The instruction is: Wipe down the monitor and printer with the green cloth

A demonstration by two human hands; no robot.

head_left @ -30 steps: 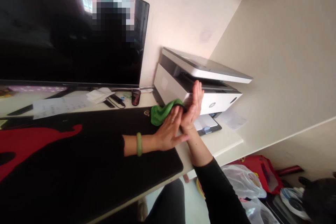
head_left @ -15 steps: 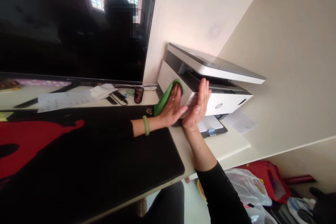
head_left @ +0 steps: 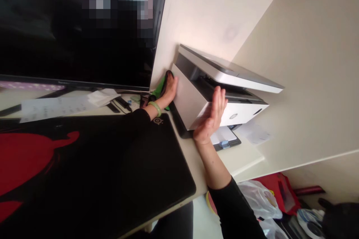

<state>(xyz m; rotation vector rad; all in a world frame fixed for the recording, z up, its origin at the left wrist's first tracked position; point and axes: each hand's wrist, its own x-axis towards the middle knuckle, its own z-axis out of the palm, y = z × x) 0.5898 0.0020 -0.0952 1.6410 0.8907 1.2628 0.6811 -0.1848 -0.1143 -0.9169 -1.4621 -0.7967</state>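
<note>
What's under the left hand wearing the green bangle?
A crumpled green cloth pokes out around the left hand, beside the white HP printer; the cloth's part beneath the palm is covered.

Green cloth (head_left: 159,91) bunched against the side of a white printer (head_left: 190,101).

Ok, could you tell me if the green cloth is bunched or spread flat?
Bunched, it seems: the green cloth peeks out in folds around the left hand.
</note>
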